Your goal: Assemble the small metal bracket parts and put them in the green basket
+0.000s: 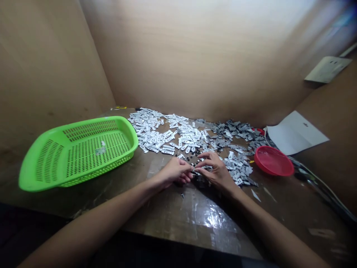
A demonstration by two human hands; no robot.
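Observation:
My left hand [178, 170] is closed in a pinch above the middle of the table, its fingertips meeting those of my right hand [213, 169]. My right thumb and forefinger pinch too, while its other fingers are bent and raised. Whatever small piece sits between the fingertips is too tiny to name. Behind the hands spread flat silvery metal pieces [189, 136] with holes in them. Darker grey metal pieces [234, 130] lie to the right of those. Small dark round bits lie close to my fingers. A little screw-like part [182, 195] rests in front of my left hand.
A bright green perforated basket [131, 149] stands on the left, with a scrap of clear plastic inside. At right are a red bowl [275, 160], a white sheet [297, 134] and cables. Wooden panels [195, 63] enclose the table; a socket box [327, 69] hangs upper right.

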